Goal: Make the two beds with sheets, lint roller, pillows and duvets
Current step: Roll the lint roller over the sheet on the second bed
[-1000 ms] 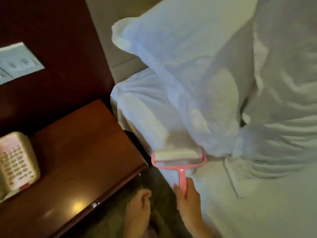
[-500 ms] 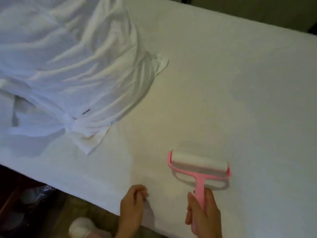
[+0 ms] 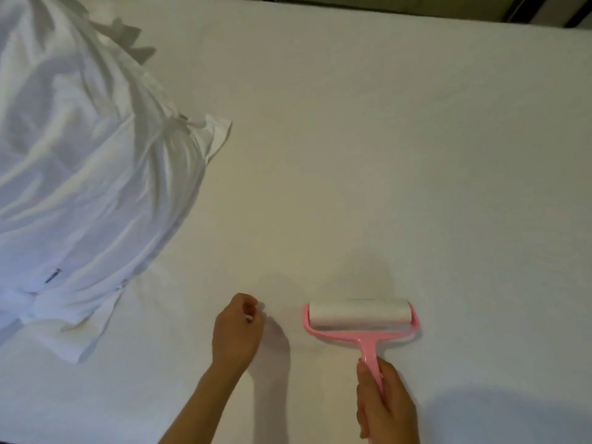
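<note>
A pink lint roller (image 3: 360, 318) with a white roll lies flat on the white bed sheet (image 3: 384, 155), near the bed's front edge. My right hand (image 3: 384, 402) grips its pink handle from below. To the left of the roller, my left hand (image 3: 237, 328) hovers over the sheet with fingers curled, holding nothing that I can make out. A crumpled white pillow (image 3: 80, 187) in its case lies on the sheet at the left.
The flat sheet stretches wide to the right and far side. A dark strip of floor or wall (image 3: 416, 3) shows beyond the bed's far edge at the top.
My view swung from the bedside table and pillows to the open sheet. The roller moved right, away from the pillow, and now lies squarer to me. The left hand stays curled beside it.
</note>
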Tool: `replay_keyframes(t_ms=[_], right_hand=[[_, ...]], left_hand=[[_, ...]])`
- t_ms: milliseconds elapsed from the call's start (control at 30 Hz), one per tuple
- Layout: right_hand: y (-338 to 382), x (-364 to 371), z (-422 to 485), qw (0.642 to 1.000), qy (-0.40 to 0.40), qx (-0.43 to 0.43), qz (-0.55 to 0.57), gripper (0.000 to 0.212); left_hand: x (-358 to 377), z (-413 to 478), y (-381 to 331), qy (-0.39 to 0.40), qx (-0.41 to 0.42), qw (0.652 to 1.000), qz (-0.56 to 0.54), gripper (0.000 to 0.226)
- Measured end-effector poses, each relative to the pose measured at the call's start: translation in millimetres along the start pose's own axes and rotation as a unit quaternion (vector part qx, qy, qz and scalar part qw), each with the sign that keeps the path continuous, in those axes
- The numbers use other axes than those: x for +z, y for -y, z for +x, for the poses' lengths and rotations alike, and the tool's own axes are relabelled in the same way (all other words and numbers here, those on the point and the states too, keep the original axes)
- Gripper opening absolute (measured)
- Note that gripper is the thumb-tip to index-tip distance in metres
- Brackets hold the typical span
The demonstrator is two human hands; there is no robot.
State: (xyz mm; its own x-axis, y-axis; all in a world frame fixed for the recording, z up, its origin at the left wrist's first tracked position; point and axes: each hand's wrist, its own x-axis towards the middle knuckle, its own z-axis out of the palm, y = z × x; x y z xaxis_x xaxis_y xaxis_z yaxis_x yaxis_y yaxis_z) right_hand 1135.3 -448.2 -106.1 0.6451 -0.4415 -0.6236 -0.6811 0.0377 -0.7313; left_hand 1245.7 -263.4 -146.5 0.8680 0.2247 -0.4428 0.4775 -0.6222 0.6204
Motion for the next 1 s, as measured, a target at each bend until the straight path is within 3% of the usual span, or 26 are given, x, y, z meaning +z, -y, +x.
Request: replay_keyframes(t_ms=[233,367,500,667,867,1000], right_hand=[[18,45,17,0.998,-0.049,-0.013,-0.047,0.007],[18,63,31,0.995,-0.055,-0.015,-0.087,0.009],[30,69,55,0.996,-0.024,0.007,-0.082,0.011],[87,81,119,0.999,0.025,0.011,-0.021,0.016],[188,122,227,0.996,0.05,0.063,0.043,0.039],[223,137,265,0.998,0.046,0.031,0.04,0.041]], left_hand=[[-33,73,-15,-0.007,0.069,0.988,0.138,0.038],[-36,109,-20,-0.066,0.144,0.971,0.18,0.029],[-21,132,6,-0.124,0.19,0.939,0.258,0.035],[-5,120,38,-0.102,0.183,0.94,0.269,0.054],[0,122,37,-0.11,0.158,0.942,0.274,0.056],[3,124,37,-0.123,0.152,0.941,0.276,0.056]])
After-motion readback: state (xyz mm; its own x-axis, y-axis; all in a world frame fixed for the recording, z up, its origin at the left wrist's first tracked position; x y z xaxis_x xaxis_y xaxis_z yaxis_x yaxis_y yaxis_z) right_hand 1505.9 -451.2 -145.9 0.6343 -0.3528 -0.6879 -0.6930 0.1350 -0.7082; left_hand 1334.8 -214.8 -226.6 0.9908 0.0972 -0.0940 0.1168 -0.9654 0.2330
